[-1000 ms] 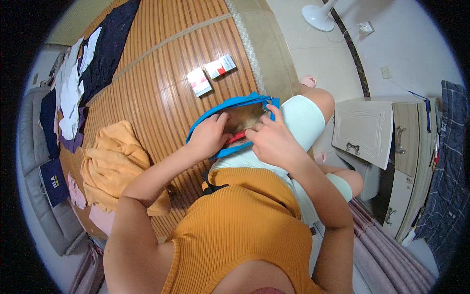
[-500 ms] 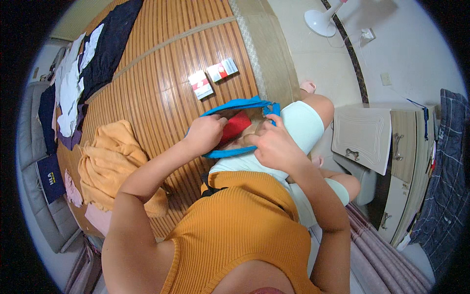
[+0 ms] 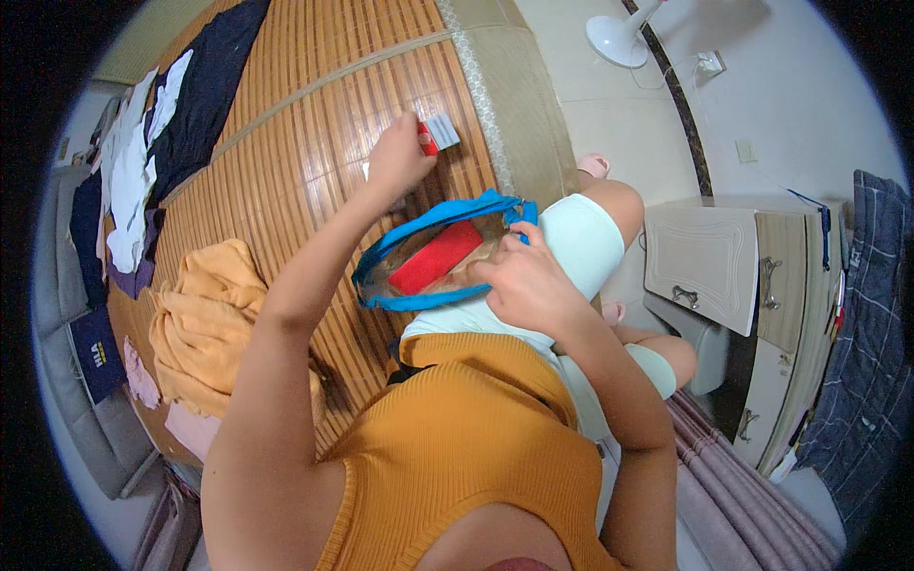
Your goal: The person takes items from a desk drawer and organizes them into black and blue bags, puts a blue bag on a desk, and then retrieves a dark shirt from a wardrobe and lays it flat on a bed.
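Note:
On my lap rests a clear pouch with blue edging (image 3: 386, 302), its mouth spread wide. A flat red rectangular item (image 3: 436, 258) lies inside it. My right hand (image 3: 535, 284) is closed on the pouch's right-hand rim, close to the zip end. My left hand (image 3: 402, 160) reaches past the pouch, its fingers closed around the near-left end of a small white-and-red box (image 3: 441, 133) on the slatted mat. A second small box (image 3: 366, 170) is almost wholly covered by that hand and wrist, with just a white edge showing.
A bamboo mat (image 3: 314, 143) covers the bed. An orange blanket (image 3: 209, 305) lies in a heap at left, with white (image 3: 129, 209) and dark clothes (image 3: 209, 90) beyond. At right stand a cabinet with its door ajar (image 3: 703, 262) and a white fan base (image 3: 619, 41).
My left hand has let go of the pouch's left rim and moved forward to the box. The red item shows more fully now. My right hand stays at the rim.

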